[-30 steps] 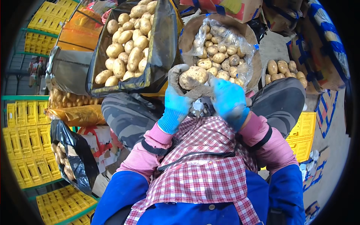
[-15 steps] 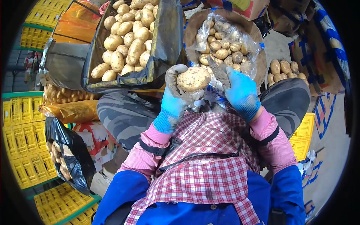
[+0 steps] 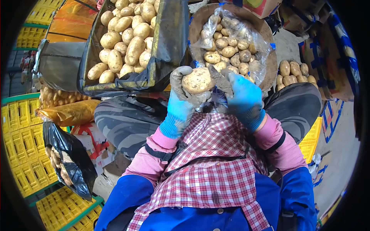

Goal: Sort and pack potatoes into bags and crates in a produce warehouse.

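Head view: large potato (image 3: 197, 80) now gripped at chest height, up against the checked apron (image 3: 210, 169), clear of both containers. Left hand (image 3: 181, 98) wrapped around its left side, grey fingertips (image 3: 178, 75) curled over the top; right hand (image 3: 241, 96) clamped on the right edge, thumb pressing in. Compared with a second ago: same potato, lifted slightly and turned, broad pale face now up, right hand shifted from below to the side. Reads as inspection or rubbing-off still under way, no drop-off yet. Beyond the right hand: round basket (image 3: 269, 57) lined with a clear bag of small potatoes (image 3: 227, 50). Beyond the left hand: black-lined crate of big potatoes (image 3: 127, 42). Far left of the left hand: yellow crates (image 3: 19, 154).
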The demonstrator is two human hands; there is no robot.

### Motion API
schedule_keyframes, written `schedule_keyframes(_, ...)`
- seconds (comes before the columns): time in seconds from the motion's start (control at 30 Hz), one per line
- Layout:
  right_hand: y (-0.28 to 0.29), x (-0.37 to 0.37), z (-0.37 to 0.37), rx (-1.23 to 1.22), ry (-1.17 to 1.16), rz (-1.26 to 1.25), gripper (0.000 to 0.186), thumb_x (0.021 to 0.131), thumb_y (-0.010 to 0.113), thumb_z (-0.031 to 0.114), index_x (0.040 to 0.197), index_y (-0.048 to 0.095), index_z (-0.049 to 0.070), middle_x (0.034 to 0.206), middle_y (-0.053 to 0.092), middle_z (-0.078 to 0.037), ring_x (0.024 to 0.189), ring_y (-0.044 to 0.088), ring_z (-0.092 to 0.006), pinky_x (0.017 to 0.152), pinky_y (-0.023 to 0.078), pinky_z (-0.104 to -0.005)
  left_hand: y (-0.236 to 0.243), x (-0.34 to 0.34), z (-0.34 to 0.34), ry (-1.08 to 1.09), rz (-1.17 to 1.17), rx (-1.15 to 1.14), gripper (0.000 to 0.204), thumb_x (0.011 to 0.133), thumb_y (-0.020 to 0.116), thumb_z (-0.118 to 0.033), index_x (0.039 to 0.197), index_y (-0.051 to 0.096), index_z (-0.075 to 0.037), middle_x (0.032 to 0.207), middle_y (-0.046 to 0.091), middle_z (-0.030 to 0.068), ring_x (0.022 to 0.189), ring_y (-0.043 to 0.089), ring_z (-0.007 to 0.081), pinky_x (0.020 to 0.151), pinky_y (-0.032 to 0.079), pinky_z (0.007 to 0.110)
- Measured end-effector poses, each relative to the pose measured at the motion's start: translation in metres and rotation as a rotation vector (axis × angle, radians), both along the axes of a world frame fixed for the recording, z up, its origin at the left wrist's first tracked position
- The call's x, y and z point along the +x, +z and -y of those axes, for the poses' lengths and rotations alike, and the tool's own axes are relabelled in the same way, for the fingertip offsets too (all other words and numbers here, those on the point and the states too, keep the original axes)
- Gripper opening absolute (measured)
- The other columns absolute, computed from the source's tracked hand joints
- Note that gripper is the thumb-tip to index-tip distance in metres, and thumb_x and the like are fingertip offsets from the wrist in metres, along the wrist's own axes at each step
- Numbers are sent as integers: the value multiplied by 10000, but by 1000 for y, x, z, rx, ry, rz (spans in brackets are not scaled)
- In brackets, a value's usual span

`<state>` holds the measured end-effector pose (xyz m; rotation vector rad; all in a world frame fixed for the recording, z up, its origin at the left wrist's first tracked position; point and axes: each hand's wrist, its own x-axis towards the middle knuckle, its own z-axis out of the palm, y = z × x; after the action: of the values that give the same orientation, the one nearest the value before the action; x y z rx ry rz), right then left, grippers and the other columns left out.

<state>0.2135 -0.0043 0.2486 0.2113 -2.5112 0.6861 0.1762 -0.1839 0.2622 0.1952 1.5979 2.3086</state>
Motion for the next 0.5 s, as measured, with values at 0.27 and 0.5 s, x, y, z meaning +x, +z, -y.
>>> schedule_keyframes(0.27,7,7,1,203,64,325,333,724,626,120,1046,568,60,774,598,-97,681,617,-272,564,495,-375,-11,4,1,-49,95,97,644,693,687,101,1189,349,-133,1164,483,114,970,592,207,724,550,298)
schedule_keyframes(0.5,-1,22,-5,141,-51,371,320,771,586,155,1079,554,73,776,604,-105,680,622,-275,545,485,-383,-3,10,3,-157,157,46,640,705,690,70,1199,334,-127,1093,537,126,881,616,223,683,546,315)
